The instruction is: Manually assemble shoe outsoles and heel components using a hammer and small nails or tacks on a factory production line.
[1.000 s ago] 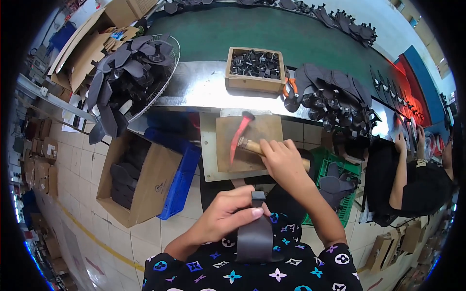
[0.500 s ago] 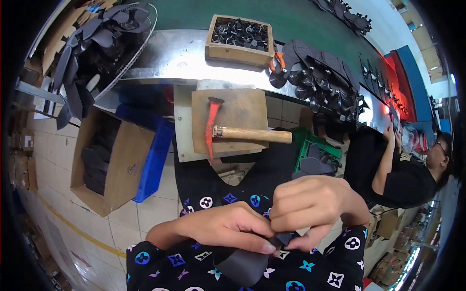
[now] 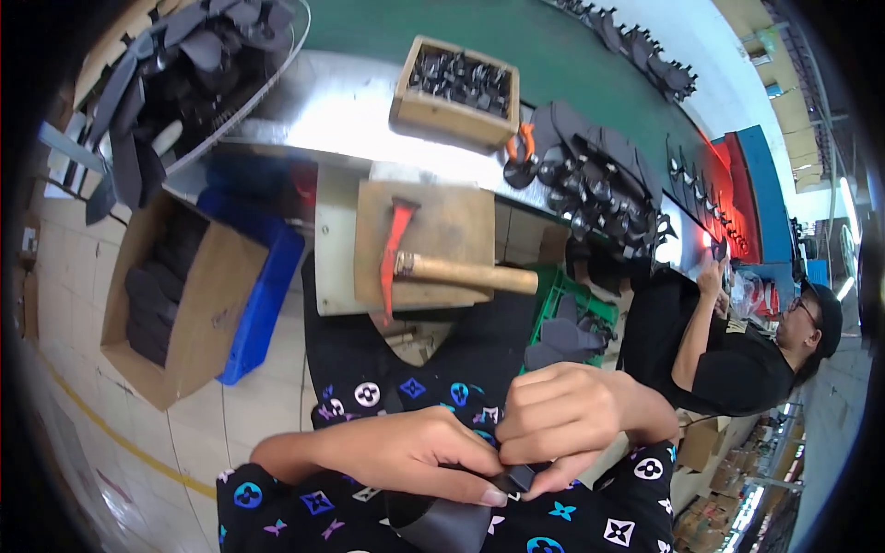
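Close to my body, my left hand [image 3: 415, 453] is closed on a dark grey shoe insole [image 3: 441, 525], its thumb lying along the piece. The insole's broad curved end hangs below that hand. My right hand [image 3: 567, 417] is curled at the other end, gripping a small black heel [image 3: 521, 476] that meets the insole. Fingers hide the joint between the two parts. Beyond my hands, a hammer [image 3: 466, 272] with a red head and wooden handle rests on a brown board [image 3: 442, 217] above my lap.
On the metal bench edge [image 3: 350, 111] stand a wooden box [image 3: 452, 124] of small dark parts, orange-handled pliers [image 3: 524, 143] and a pile of heeled insoles [image 3: 604, 170]. A basket of insoles [image 3: 198, 83] sits far left, above a cardboard box [image 3: 207, 304]. A co-worker [image 3: 737, 346] sits at right.
The view has tilted, so the bench, hammer and co-worker appear shifted a little left. Both hands keep hold of the insole and heel, with hardly any change in grip.
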{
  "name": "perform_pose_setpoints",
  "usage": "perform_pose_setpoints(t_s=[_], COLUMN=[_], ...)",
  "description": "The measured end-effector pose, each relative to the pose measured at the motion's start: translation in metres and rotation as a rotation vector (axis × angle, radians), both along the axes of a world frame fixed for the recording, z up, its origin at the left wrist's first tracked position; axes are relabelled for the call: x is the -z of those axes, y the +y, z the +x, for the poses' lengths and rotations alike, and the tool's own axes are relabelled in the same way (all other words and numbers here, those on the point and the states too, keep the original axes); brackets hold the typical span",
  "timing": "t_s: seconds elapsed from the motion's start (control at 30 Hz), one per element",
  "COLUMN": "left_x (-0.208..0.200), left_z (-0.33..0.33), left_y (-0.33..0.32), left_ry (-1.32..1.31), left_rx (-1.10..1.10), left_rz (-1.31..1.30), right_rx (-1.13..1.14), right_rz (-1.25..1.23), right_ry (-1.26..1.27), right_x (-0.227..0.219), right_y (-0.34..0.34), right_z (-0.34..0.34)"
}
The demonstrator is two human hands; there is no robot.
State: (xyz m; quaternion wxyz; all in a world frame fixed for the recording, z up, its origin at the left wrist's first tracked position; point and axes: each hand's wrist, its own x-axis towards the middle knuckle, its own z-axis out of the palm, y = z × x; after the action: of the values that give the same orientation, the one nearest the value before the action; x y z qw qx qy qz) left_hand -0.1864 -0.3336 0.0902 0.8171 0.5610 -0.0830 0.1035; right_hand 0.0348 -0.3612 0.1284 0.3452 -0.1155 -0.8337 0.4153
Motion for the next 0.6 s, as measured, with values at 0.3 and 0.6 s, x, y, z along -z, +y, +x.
perform_pose_setpoints(t_s=[0.3,0.6], left_x=[0.008,0.006], left_z=[0.001,0.003], left_y=[0.002,-0.006], left_ry=[0.035,-0.074], left_rx=[0.097,0.085], left_rz=[-0.021,-0.058], right_rx=[-0.026,0.012], right_rz=[0.053,0.004], right_ry=[-0.056,-0.049], right_x=[0.000,-0.012], right_y=[-0.001,-0.014], right_z=[-0.004,-0.008])
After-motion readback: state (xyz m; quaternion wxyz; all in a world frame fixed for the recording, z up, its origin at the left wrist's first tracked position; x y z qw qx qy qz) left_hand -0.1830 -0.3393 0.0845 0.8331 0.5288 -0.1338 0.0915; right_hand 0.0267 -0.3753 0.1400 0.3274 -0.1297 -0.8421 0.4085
